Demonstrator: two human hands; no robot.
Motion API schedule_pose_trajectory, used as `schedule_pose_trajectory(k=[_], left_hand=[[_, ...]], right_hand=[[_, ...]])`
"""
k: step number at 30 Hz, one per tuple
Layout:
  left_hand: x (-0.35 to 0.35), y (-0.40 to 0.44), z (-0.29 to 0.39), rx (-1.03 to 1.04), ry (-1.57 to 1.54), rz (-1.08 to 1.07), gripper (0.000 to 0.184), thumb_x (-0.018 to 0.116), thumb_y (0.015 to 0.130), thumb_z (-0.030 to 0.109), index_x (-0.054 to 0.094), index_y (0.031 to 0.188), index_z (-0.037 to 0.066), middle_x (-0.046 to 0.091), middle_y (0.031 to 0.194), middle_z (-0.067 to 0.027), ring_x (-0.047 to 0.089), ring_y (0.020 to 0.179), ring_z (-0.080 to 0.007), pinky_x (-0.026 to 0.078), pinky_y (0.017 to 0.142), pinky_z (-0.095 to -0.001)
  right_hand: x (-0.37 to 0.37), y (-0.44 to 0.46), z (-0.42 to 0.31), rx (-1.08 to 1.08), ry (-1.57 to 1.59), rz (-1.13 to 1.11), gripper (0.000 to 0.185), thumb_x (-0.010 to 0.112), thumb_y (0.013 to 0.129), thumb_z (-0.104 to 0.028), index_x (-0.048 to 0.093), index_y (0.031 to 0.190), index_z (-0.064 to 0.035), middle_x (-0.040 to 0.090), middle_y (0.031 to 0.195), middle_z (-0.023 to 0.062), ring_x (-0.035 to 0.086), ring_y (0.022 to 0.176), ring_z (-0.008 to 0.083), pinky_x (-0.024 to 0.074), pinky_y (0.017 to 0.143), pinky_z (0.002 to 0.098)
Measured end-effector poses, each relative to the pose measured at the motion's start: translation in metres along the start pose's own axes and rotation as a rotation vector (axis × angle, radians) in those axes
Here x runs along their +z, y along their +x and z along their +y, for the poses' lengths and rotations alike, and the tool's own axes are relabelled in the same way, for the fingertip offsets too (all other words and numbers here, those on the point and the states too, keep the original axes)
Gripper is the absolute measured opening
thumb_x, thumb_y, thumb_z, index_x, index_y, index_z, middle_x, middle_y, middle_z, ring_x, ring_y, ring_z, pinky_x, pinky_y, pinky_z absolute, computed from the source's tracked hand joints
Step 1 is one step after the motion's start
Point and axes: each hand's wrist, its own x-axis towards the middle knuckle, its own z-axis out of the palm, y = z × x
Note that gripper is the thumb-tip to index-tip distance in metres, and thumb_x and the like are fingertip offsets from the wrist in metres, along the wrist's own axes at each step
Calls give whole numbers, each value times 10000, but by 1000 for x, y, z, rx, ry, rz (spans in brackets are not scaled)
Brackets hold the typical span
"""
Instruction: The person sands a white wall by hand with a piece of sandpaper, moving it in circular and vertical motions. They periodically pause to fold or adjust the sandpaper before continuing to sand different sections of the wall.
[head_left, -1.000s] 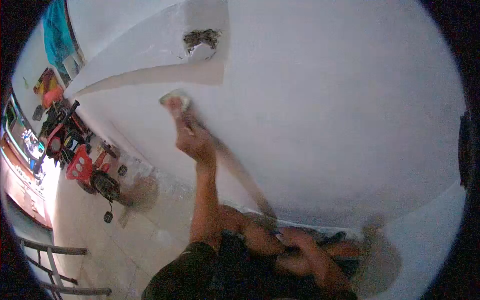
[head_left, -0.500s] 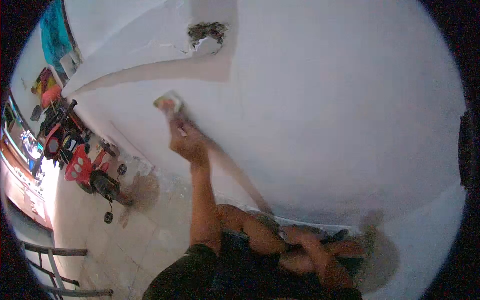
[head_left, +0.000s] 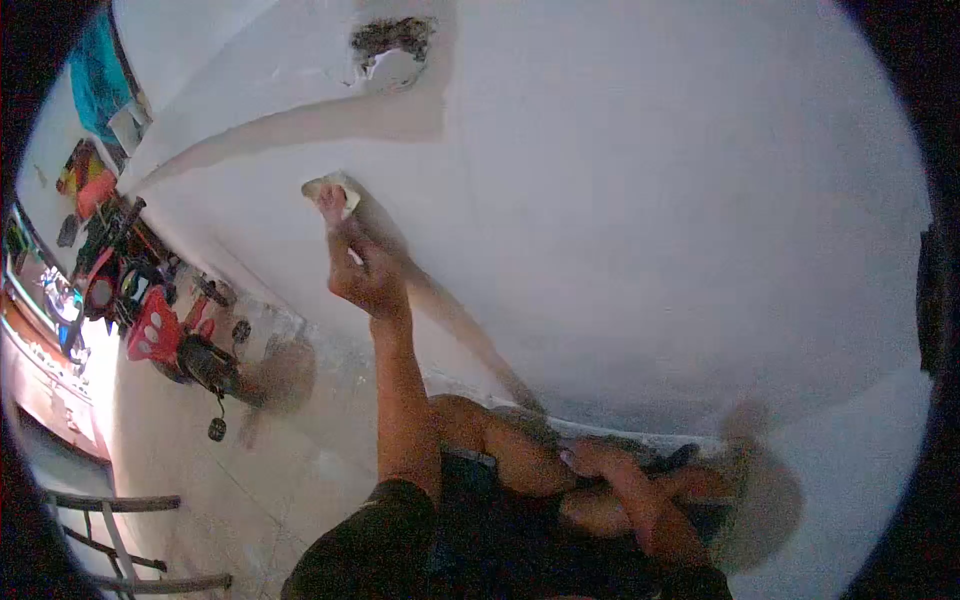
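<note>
My left hand (head_left: pixel 365 275) reaches up to the white wall (head_left: pixel 620 200). Its fingers are closed on a small, flat, pale piece (head_left: pixel 350 197), thin like folded paper or sandpaper, and hold it against the wall or very near it. What exactly the piece is I cannot make out. Lower down, my right hand (head_left: pixel 600 460) lies on my bent leg (head_left: pixel 520 455), fingers laid along it, with nothing visible in them. A dark sleeve (head_left: pixel 370 540) covers the upper part of my left arm.
A rough hole (head_left: pixel 392 42) breaks the plaster above my left hand. To the left, on the tiled floor (head_left: pixel 290 470), stands a small red and black ride-on toy (head_left: pixel 160 325). Dark metal bars (head_left: pixel 120 500) show at lower left. A teal cloth (head_left: pixel 98 75) hangs at upper left.
My left hand has shifted slightly up and left on the wall, still holding the pale piece, which now shows a paler side. The whole view has moved a little. My right hand stays on the leg.
</note>
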Motion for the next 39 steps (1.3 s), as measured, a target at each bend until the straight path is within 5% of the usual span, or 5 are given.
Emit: schedule_pose_trajectory(k=[7, 19, 23, 33, 39], left_hand=[[29, -88, 120, 658, -318, -480, 469, 622, 883, 30, 634, 1347, 97, 665, 1332, -134, 578, 1304, -382, 515, 1035, -438], [11, -46, 39, -40, -97, -152, 389, 580, 946, 89, 634, 1326, 22, 636, 1370, -186, 665, 1203, -265, 542, 972, -381], [22, -76, 114, 752, -276, -574, 396, 554, 961, 73, 635, 1349, 74, 604, 1424, -141, 566, 1328, -336, 481, 1072, -413], [13, 18, 36, 92, -20, 66, 197, 635, 977, 148, 718, 1103, 21, 757, 1036, -159, 720, 837, -275, 568, 755, -365], [31, -48, 136, 610, -453, -387, 313, 598, 974, 91, 657, 1278, 45, 662, 1310, -185, 564, 1326, -347, 443, 1111, -472]], right_hand=[[-63, -27, -70, 352, -132, -254, 542, 380, 1047, -445, 548, 1414, -84, 559, 1420, 229, 518, 1326, 410, 383, 1138, 534], [-13, -4, -11, 56, -133, -83, 531, 406, 1041, -451, 574, 1373, -74, 584, 1391, 217, 546, 1284, 429, 416, 1092, 564], [-33, -13, -37, 114, -133, -97, 533, 407, 1041, -462, 568, 1383, -85, 582, 1396, 215, 546, 1278, 441, 420, 1090, 562], [-20, -5, -17, 38, -187, -4, 528, 417, 1035, -472, 541, 1401, -112, 602, 1352, 240, 560, 1258, 446, 441, 1083, 555], [-29, -9, -21, 146, -103, -154, 524, 417, 1035, -466, 550, 1384, -99, 585, 1380, 230, 562, 1252, 443, 440, 1081, 548]])
